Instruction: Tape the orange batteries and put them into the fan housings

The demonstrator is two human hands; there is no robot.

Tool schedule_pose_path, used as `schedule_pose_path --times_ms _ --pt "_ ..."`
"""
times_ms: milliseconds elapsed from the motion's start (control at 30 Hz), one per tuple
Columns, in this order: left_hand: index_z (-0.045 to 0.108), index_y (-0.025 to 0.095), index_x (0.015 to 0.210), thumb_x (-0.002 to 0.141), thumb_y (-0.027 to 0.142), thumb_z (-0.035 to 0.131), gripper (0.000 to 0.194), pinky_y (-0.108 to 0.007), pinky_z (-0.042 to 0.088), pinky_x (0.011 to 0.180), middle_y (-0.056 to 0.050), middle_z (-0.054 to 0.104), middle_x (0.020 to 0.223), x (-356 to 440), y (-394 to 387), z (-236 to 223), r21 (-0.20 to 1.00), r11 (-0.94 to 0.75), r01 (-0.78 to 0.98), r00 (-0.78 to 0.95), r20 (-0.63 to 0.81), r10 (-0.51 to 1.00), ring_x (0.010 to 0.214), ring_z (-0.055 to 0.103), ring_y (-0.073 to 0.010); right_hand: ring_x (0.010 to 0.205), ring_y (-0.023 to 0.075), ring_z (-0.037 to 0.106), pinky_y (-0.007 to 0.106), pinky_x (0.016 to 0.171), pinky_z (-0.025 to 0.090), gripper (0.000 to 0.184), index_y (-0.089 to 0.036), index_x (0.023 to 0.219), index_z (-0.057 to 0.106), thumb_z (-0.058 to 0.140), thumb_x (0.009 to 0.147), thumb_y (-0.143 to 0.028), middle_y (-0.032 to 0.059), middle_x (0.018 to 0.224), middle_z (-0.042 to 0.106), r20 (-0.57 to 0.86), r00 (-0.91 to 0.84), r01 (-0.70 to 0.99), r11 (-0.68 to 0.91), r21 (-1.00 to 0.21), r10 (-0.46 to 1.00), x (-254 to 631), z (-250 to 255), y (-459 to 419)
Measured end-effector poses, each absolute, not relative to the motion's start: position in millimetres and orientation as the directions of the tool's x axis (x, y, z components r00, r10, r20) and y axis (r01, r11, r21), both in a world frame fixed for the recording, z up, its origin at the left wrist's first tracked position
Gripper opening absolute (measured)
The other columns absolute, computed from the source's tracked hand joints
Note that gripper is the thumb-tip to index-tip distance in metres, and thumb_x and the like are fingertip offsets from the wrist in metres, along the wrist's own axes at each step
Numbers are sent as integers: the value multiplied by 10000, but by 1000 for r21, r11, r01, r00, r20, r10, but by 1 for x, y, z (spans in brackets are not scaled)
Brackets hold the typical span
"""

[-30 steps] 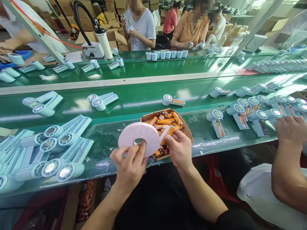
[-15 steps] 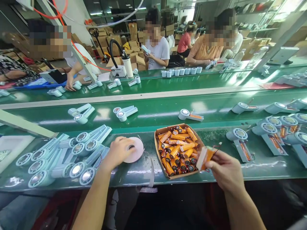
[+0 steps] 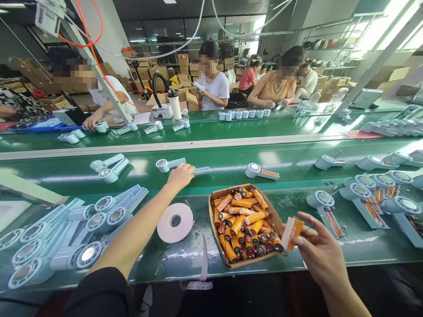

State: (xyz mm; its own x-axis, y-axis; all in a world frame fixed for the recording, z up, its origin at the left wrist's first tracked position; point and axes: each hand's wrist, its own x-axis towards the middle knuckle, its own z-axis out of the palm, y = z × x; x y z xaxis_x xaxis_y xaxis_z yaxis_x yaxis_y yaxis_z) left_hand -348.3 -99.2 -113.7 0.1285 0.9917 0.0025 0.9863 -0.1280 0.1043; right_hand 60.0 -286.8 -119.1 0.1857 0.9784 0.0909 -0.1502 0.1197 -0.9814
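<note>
left hand on fan housing | right hand grips orange battery

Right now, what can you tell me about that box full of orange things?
The box is a shallow brown cardboard tray, open on top, lying flat on the green table at its near edge. It is heaped with orange batteries, some with dark ends showing. The right hand hovers beside its right corner, holding one battery.

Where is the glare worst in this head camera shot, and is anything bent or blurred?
Head view: glare washes out the upper right windows and streaks the green belt; straight belt edges bow from wide-angle distortion; the left hand reaching to a fan part looks sharp, as does the right hand with its orange battery.
</note>
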Motion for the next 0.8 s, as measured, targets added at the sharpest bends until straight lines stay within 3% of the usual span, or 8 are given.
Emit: schedule_pose_path --times_ms 133,267,367,433,500,800 --pt "785 336 1183 978 289 654 248 -380 544 1051 -65 691 1397 -297 -84 -119 152 -362 919 374 -56 926 1360 556 -280 760 262 827 364 663 700 490 -291 1063 743 1010 663 -383 46 895 852 251 99 -83 259 -962 963 30 -84 -230" --pt "832 244 974 869 201 737 148 -426 543 1059 -141 740 1199 -268 -67 -121 179 -443 879 466 -124 876 1246 628 -315 878 248 824 394 758 699 521 -274 1099 690 975 679 -388 44 1011 855 317 -47 -67 314 -947 947 -10 -61 -151" --pt "809 183 989 908 227 728 122 -466 546 1045 -139 763 1123 -265 -59 -117 209 -447 870 482 -161 861 1155 680 -299 902 229 825 377 830 679 484 -238 1213 686 880 788 -369 56 1031 853 285 -213 223 331 -917 935 -30 -68 -102" --pt "780 180 1046 980 287 693 153 -460 554 1035 -93 772 1125 -268 -56 -113 241 -438 866 483 -175 858 1098 706 -251 928 211 827 348 869 659 347 -219 1208 711 790 882 -310 67 1052 855 220 -312 493 356 -794 924 -39 -79 -80" --pt "752 185 1112 1036 345 651 204 -453 569 1022 -69 768 1157 -270 -55 -110 269 -414 869 466 -170 868 1082 716 -222 951 204 825 324 885 639 240 -215 1164 748 744 927 -256 70 1047 857 168 -367 645 380 -663 915 -46 -89 -67" --pt "674 182 1303 1032 409 682 353 -479 613 988 -104 697 1308 -249 -55 -118 347 -281 895 338 -117 934 1141 700 -246 1023 263 806 304 882 569 194 -262 1139 812 743 959 -249 79 1033 854 -102 -581 801 545 -248 808 -61 -95 -52"
